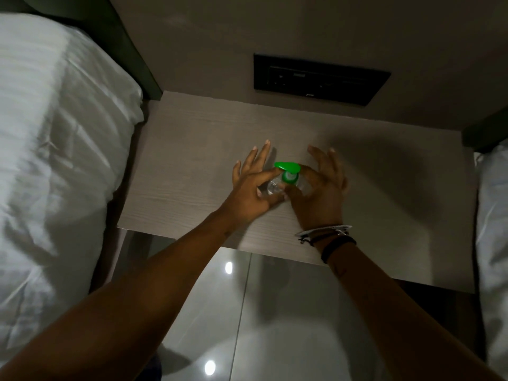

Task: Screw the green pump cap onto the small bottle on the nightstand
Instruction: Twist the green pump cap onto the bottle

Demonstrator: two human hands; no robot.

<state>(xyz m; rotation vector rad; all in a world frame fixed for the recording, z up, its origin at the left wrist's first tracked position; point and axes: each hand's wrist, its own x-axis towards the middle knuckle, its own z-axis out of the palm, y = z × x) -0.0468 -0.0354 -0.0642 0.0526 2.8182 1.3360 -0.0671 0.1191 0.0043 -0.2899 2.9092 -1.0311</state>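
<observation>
A small clear bottle [274,186] stands near the middle of the pale wood nightstand [192,149]. The green pump cap [288,170] sits on top of it, nozzle pointing right. My left hand [251,185] pinches the bottle's body between thumb and index finger, the other fingers spread. My right hand [320,188] holds the cap's collar with thumb and index finger, its remaining fingers fanned out. The lower part of the bottle is hidden behind my fingers.
A bed with white linen [55,147] lies at the left, and more white bedding [492,215] at the right edge. A black socket panel [319,78] is set in the wall behind the nightstand. Glossy floor tiles [247,312] show below its front edge.
</observation>
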